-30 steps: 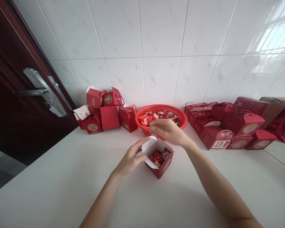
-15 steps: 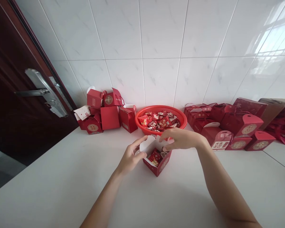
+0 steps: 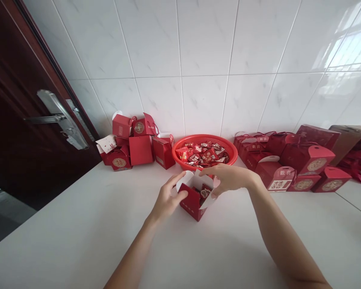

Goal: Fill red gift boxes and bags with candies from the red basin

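A small red paper candy box [image 3: 190,204] stands on the white table with its top unfolded and white inner flaps showing. Wrapped candies [image 3: 205,192] lie inside, partly hidden by the raised near panel. My left hand [image 3: 167,200] grips the left side of the box, thumb on the near panel and fingers behind the white flap. On the right, my right hand [image 3: 231,178] curves over the box, its thumb at the right flap and its fingers at the back flap. Just behind the box sits a red plastic basket [image 3: 235,155] of wrapped candies [image 3: 209,155].
Several red boxes [image 3: 141,150] are piled at the back left, some with lids open. More closed red boxes [image 3: 307,158] are stacked at the right, beside dark red ribbon-like material [image 3: 356,162]. A tiled wall [image 3: 204,48] rises behind; a door handle [image 3: 61,119] is at the left.
The near panel of the box has come up and now covers part of the candies. My right thumb has moved from above the opening to the right flap. My left hand keeps its grip.
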### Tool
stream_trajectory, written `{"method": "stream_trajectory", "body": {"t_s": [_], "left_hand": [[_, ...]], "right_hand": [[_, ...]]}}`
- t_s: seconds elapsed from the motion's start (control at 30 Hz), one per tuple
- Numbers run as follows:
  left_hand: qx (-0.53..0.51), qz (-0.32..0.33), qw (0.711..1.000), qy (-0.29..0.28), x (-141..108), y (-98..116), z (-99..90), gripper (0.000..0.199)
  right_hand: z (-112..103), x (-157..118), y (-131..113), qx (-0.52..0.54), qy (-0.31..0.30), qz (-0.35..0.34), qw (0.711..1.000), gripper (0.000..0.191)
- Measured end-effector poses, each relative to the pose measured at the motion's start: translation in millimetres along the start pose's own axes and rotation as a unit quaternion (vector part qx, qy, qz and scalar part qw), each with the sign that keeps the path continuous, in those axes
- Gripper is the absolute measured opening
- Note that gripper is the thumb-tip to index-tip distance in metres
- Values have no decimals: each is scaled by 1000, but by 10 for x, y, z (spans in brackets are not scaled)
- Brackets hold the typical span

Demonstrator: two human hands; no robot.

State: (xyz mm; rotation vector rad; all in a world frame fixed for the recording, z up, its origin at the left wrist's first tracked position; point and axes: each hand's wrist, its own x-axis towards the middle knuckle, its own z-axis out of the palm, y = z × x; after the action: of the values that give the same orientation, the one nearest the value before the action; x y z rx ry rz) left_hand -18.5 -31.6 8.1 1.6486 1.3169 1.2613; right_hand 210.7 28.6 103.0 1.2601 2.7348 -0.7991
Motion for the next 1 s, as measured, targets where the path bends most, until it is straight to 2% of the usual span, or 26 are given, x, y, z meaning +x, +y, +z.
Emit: {"method": "stream_trajectory", "body": {"t_s": [0.13, 0.27, 0.47, 0.57, 0.7, 0.87, 1.0], "left_hand": [[72, 54, 996, 15, -15, -76, 96, 59], [57, 77, 995, 27, -23, -116, 147, 64], [110, 99, 989, 8, -24, -81, 179, 29], [105, 80, 991, -2, -44, -47, 194, 30], [75, 61, 995, -29, -64, -36, 203, 34], [65, 76, 994, -34, -52, -69, 230, 28], [37, 77, 996, -38, -40, -87, 246, 35]], "right_hand": [[20, -4, -48, 15, 4, -59, 998, 71], [75, 48, -94, 30, -26, -98, 994, 58], [63, 89, -70, 37, -49, -116, 991, 31], [47, 95, -14, 32, -26, -90, 995, 19], [91, 169, 26, -7, 33, -29, 999, 18], [161, 278, 24, -39, 23, 11, 999, 27], [156, 258, 24, -33, 15, 15, 999, 29]]}}
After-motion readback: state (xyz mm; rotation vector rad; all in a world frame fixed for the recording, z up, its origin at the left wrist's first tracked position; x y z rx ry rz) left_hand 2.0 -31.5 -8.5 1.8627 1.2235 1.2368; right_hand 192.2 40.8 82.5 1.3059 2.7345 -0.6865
